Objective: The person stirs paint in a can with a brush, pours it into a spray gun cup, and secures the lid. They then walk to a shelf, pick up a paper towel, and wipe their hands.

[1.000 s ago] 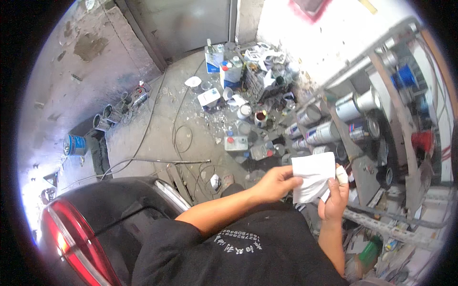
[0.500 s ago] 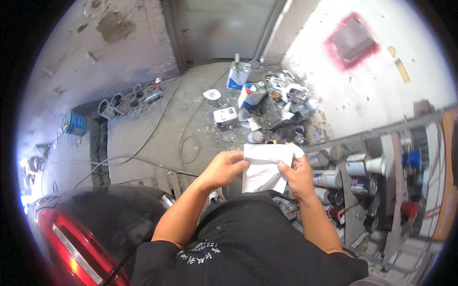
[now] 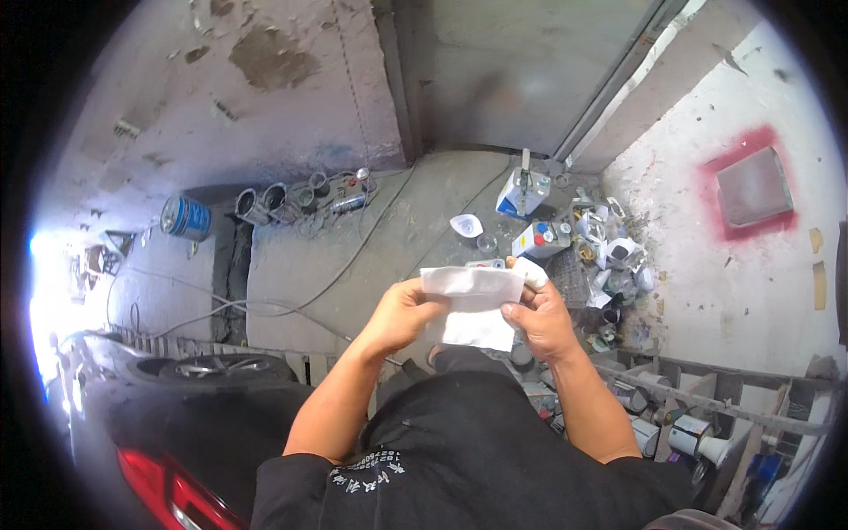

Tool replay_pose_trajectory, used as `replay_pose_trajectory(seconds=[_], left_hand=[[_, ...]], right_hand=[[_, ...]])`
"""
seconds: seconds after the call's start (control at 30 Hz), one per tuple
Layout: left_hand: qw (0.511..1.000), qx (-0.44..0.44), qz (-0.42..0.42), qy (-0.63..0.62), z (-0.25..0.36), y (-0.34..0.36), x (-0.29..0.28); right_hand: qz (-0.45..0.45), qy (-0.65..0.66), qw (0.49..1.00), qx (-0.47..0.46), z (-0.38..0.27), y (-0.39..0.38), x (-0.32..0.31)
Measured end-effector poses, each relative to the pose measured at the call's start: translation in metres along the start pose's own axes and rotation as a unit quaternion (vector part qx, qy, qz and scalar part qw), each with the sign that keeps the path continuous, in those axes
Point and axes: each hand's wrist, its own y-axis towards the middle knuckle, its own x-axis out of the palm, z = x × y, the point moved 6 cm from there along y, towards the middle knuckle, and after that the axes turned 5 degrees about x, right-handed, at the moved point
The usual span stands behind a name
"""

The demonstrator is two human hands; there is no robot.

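Both hands hold a square white sheet, paper or cloth, out in front of my body. My left hand pinches its left edge, thumb on top. My right hand grips the right side with the thumb on the near face. A white wrap is around a raised finger of that hand, by the sheet's upper right corner.
A black car with a red tail light is at lower left. Cables cross the floor. Jugs, cups and litter lie by a metal door. A shelf of cans is at right, buckets along the left wall.
The view has swung rightward across the scene toward the door and left wall, with the shelf dropping lower right. My hands and the sheet have come toward the middle, my left hand now level with the right.
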Motion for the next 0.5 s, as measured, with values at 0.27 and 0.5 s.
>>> replay_pose_trajectory(seconds=[0.27, 0.5], left_hand=[[0.981, 0.133, -0.141, 0.015, 0.065, 0.089, -0.002], [0.96, 0.026, -0.278, 0.008, 0.079, 0.184, 0.013]], right_hand=[[0.061, 0.039, 0.989, -0.128, -0.056, 0.036, -0.02], [0.112, 0.051, 0.964, -0.238, -0.089, 0.03, -0.041]])
